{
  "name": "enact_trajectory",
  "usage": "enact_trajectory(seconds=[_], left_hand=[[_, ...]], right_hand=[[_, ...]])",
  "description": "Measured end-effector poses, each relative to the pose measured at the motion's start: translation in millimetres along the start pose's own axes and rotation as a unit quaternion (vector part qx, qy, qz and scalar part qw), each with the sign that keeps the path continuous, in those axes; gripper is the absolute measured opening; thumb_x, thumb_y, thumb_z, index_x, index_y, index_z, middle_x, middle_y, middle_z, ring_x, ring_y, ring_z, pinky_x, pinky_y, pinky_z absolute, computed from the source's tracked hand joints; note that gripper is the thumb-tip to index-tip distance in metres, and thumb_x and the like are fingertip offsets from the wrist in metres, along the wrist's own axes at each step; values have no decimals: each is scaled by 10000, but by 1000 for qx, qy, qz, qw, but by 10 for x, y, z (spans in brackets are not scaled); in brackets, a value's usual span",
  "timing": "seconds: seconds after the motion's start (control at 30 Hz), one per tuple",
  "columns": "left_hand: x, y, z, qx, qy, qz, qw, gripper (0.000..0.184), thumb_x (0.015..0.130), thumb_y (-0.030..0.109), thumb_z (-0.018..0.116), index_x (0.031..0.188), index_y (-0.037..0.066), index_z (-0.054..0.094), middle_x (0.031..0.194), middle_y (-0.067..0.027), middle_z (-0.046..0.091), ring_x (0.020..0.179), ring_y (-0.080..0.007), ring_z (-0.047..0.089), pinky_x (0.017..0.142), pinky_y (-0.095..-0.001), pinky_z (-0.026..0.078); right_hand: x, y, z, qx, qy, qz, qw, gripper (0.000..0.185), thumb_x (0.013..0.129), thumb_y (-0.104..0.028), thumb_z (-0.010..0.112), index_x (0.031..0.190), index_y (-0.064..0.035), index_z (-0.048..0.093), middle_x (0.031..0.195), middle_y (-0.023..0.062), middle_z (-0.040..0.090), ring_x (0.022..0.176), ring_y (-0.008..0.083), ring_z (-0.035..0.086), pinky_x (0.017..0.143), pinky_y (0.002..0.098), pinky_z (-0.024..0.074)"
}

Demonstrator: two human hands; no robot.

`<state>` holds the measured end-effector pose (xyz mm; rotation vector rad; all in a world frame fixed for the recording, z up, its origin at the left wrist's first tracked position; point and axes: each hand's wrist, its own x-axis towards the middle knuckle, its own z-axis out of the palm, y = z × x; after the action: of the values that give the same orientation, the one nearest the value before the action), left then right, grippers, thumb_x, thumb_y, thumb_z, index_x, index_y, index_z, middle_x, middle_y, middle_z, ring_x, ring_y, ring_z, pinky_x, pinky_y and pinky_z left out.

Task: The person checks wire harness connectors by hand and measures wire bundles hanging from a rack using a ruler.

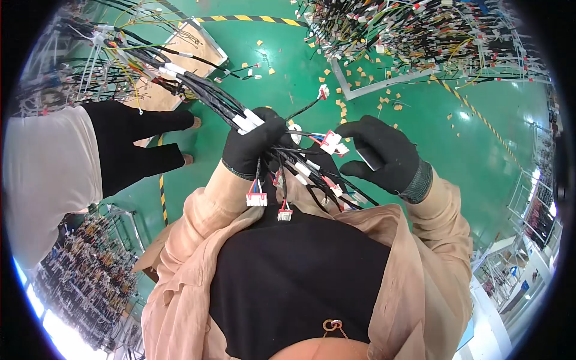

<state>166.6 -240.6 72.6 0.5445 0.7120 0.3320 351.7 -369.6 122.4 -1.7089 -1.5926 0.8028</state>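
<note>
My left hand [255, 144], in a black glove, is closed round a thick bundle of black wires [210, 96] with white labels. The bundle runs up and left from it. Below and right of this hand hang loose ends with white connectors, such as one with red edges [256, 199] and a smaller one [285, 214]. My right hand [384, 153], gloved too, is beside a white connector [331, 143] on red and blue wires. Its fingers are curved and apart, and a small grey-white flat piece [371, 157] shows at its palm.
Another person [120, 144] in black trousers stands at the left. Wire harnesses [414, 36] hang at the upper right, with more [90, 282] at the lower left. Small yellow scraps and striped tape [252, 18] lie on the green floor [288, 60].
</note>
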Motion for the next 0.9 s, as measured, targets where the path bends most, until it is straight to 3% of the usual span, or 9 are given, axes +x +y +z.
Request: enact_trajectory(seconds=[0.17, 0.27, 0.37, 0.47, 0.6, 0.9], left_hand=[[30, 46, 8, 21, -7, -17, 1000, 90, 773, 108, 564, 799, 57, 495, 629, -68, 517, 550, -152, 518, 468, -262, 429], [-13, 86, 127, 1, 24, -22, 999, 98, 769, 115, 572, 803, 61, 498, 636, -63, 517, 553, -145, 516, 468, -258, 429], [-28, 86, 195, -2, 4, -21, 1000, 117, 765, 125, 578, 817, 59, 498, 652, -59, 514, 556, -139, 515, 468, -251, 427], [-51, 63, 224, 4, 13, -15, 1000, 123, 765, 128, 577, 821, 53, 498, 647, -64, 515, 556, -138, 514, 470, -254, 428], [-78, 56, 221, -7, -7, -6, 1000, 125, 766, 127, 575, 827, 45, 501, 635, -69, 519, 549, -141, 518, 468, -255, 428], [-111, 54, 285, 20, 40, 16, 999, 134, 768, 134, 573, 833, 40, 503, 618, -66, 521, 531, -147, 520, 470, -259, 428]], right_hand=[[-124, 214, 54, 9, -36, -16, 999, 302, 641, -44, 670, 924, -58, 566, 664, 73, 454, 581, 175, 460, 518, 287, 375], [-94, 266, 15, 165, -69, -41, 983, 225, 661, -16, 640, 879, -39, 584, 688, 74, 485, 582, 172, 462, 530, 288, 384], [-108, 371, 24, 343, -117, -44, 931, 200, 670, -13, 634, 864, -18, 586, 706, 68, 510, 590, 170, 465, 536, 288, 387], [-70, 408, 9, 408, -166, -81, 894, 166, 751, -8, 561, 916, -18, 575, 793, 79, 528, 691, 173, 522, 577, 304, 433], [-51, 430, 77, 412, -161, -125, 888, 213, 704, 33, 590, 910, -18, 582, 918, 116, 563, 798, 209, 528, 666, 311, 428], [-47, 329, 9, 392, -184, -73, 899, 226, 682, 17, 621, 903, -25, 594, 871, 101, 573, 803, 221, 537, 696, 330, 424]])
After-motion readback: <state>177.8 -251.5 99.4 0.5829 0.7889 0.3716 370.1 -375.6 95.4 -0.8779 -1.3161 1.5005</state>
